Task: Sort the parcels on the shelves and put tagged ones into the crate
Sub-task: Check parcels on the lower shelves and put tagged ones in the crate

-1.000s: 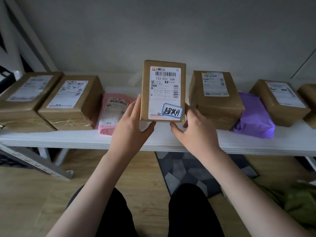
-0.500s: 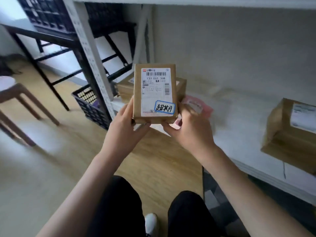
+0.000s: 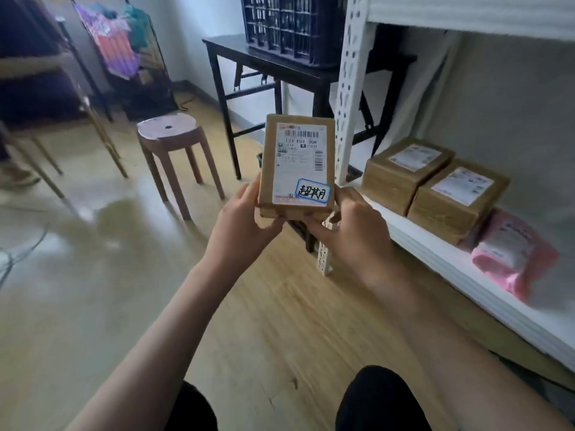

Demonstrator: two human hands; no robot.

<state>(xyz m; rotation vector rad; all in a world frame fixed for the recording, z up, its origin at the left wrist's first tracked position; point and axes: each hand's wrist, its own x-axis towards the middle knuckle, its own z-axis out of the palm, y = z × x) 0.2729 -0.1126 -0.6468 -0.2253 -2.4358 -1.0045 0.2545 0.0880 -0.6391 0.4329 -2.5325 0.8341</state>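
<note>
1. Above the wooden floor (image 3: 273, 321), out past the left end of the white shelf (image 3: 485, 293), a small brown parcel (image 3: 297, 164) is held up on end in both hands, its labelled face turned to the camera.
2. Its white shipping label (image 3: 300, 160) carries a barcode, and a blue-bordered tag (image 3: 313, 193) with handwritten characters sits at the label's lower right corner.
3. The left hand (image 3: 241, 222) grips the parcel's lower left edge, thumb curled under the bottom and fingers behind it.
4. The right hand (image 3: 351, 228) grips the lower right corner, fingers wrapped round the side and thumb pressed beneath.
5. On the shelf, near its left end, two brown boxes (image 3: 435, 185) stand side by side and touching, each with a white label on top.
6. A pink mailer bag (image 3: 513, 253) lies just beside the nearer box, toward the shelf's front edge.
7. A white perforated upright (image 3: 350, 88) stands at the shelf's left end, behind the held parcel.
8. A dark crate (image 3: 292, 26) sits on a black table (image 3: 264, 57) beyond the upright.
9. A round brown stool (image 3: 174, 150) stands on the floor to the left of the table.
10. Another dark crate-like shape shows low behind the parcel, mostly hidden.
</note>
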